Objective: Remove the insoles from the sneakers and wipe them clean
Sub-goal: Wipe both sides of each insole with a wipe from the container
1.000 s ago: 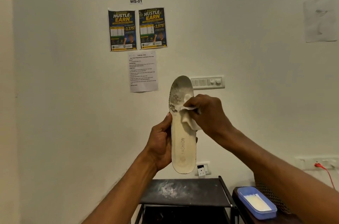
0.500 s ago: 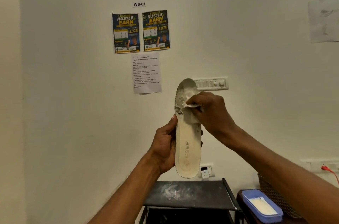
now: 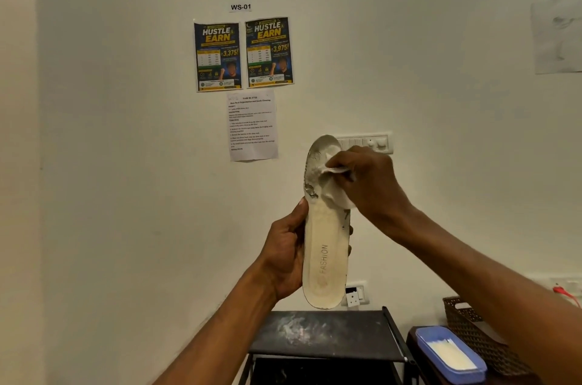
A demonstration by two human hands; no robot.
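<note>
**Wiping the grimy toe end of a raised insole**

Watching through the head camera, I have the insole (image 3: 324, 258) upright in mid-air in front of the wall, heel down and toe up, above the dark rack top (image 3: 324, 334). My left hand (image 3: 285, 254) grips its lower half: the thumb lies along the left edge and the fingers curl round the back, with their tips just showing at the right edge. I judge that this low grip leaves the dirty upper part free and braces the insole against the push of wiping.

My right hand (image 3: 368, 183) pinches a crumpled white wipe (image 3: 333, 192) and presses it onto the forefoot, where grey, flaky grime shows. The heel half, printed FASHION, looks much paler, so I take the toe end to be the part that needs work.

No sneakers are in view, nor a second insole, so I cannot tell how far along the whole job is. Much of the wipe is under my fingers, and the insole's back is turned away. A blue tray (image 3: 450, 353) at lower right holds something whitish that I cannot identify, beside a dark woven basket (image 3: 466, 321) that my forearm partly covers. The printed sheet (image 3: 253, 124) on the wall is too small to read.
</note>
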